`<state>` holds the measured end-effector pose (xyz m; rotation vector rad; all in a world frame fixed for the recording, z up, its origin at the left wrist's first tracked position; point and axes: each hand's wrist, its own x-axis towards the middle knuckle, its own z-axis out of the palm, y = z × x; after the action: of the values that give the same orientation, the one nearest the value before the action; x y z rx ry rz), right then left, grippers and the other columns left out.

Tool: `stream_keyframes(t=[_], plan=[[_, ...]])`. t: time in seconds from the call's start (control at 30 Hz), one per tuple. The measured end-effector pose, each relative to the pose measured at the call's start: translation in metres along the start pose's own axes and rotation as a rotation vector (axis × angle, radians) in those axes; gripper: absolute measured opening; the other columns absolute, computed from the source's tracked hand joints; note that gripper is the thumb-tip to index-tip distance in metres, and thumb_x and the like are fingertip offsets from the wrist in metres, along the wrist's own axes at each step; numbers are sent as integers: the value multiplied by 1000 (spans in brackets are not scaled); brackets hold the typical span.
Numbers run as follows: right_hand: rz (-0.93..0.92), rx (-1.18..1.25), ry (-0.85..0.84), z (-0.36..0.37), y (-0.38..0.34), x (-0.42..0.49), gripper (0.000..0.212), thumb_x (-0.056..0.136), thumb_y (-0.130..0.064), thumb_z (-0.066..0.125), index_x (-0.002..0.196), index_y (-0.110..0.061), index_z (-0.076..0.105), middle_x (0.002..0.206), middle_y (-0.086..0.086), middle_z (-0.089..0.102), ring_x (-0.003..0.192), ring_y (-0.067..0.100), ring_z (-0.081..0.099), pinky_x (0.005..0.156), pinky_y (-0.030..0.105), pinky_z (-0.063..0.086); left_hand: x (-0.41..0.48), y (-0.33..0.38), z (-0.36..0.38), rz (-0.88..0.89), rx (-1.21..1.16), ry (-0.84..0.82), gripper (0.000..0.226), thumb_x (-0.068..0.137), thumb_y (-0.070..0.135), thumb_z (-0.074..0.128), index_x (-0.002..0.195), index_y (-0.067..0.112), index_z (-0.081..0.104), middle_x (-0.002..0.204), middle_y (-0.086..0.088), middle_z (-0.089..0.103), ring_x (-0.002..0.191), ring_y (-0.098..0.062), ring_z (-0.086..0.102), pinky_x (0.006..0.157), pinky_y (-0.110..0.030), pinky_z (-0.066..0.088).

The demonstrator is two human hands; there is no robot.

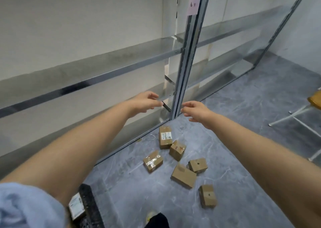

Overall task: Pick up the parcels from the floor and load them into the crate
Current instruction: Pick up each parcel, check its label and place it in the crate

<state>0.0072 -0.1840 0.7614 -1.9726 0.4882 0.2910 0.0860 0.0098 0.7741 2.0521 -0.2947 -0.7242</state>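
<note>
left hand [145, 102] loosely curled, empty | right hand [196, 113] likewise empty | six small brown cardboard parcels [183, 175] scattered on floor, 6 o'clock below hands | black mesh plastic crate [88, 203], 7 o'clock, mostly out of view | risk: blind drop misses rim

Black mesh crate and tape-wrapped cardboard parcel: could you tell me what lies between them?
Only bare grey marbled floor, as the head view shows.

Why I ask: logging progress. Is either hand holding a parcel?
No, left hand and right hand hold nothing; parcels lie on the floor.
</note>
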Motion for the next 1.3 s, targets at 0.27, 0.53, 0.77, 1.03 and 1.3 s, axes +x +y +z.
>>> stream_keyframes(t=[0.27, 0.53, 0.77, 1.03, 1.3], plan=[[107, 5, -174, 40, 30, 134, 40, 94, -17, 54, 133, -11, 48, 127, 8, 55, 104, 18, 55, 86, 30, 46, 92, -86, 4, -187, -127, 149, 45, 86, 28, 66, 127, 15, 52, 121, -3, 58, 99, -14, 55, 71, -20, 41], [207, -84, -329, 159, 222, 281, 41, 90, -15, 57, 130, -11, 50, 112, 7, 54, 100, 20, 54, 85, 31, 46, 190, -313, 107, -479, -257, 216, 42, 87, 25, 65, 126, 14, 53, 122, -5, 58, 105, -17, 56, 83, -24, 36], [261, -241, -391, 262, 458, 406, 57, 90, -20, 60, 142, -11, 38, 128, 11, 51, 106, 21, 49, 88, 28, 39, 295, -546, 239, -621, -265, 230, 56, 87, 19, 65, 138, 11, 43, 134, -9, 49, 111, -18, 50, 87, -22, 35], [296, -122, -371, 347, 554, 452, 48, 90, -16, 58, 134, -8, 41, 119, 3, 57, 95, 16, 54, 67, 16, 43, 355, -640, 323, -777, -512, 297, 75, 88, 34, 62, 141, 10, 14, 123, -3, 52, 100, -18, 55, 76, -25, 45], [449, 175, -250, 247, 406, 367, 41, 87, -46, 54, 116, -18, 46, 109, 2, 59, 101, 21, 59, 86, 38, 51, 267, -471, 227, -787, -929, 586, 53, 91, 61, 36, 122, 19, 41, 108, -5, 58, 95, -21, 58, 78, -30, 42]])
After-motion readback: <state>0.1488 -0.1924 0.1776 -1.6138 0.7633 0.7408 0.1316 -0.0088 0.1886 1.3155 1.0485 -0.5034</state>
